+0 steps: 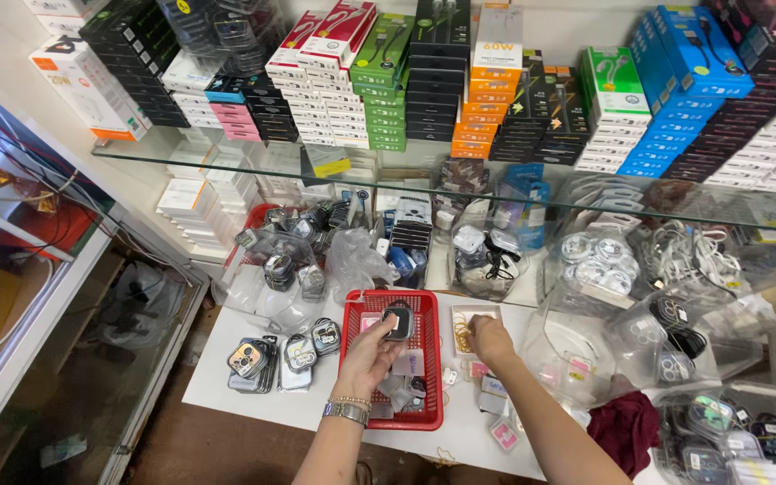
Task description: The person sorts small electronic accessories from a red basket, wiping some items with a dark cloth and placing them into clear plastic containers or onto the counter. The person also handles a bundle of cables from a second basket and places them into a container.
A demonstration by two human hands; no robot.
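Though gripped, small dark case [398,321] unclear.

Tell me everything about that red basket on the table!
The red basket looks like plastic, square, with low walls of open mesh and a thicker rim. It sits flat on the white table, below the glass shelf. Small clear packets lie inside it. The left hand reaches over it, holding up a small dark square thing above the packets. The right hand is beside it, over a little white box of gold rings.
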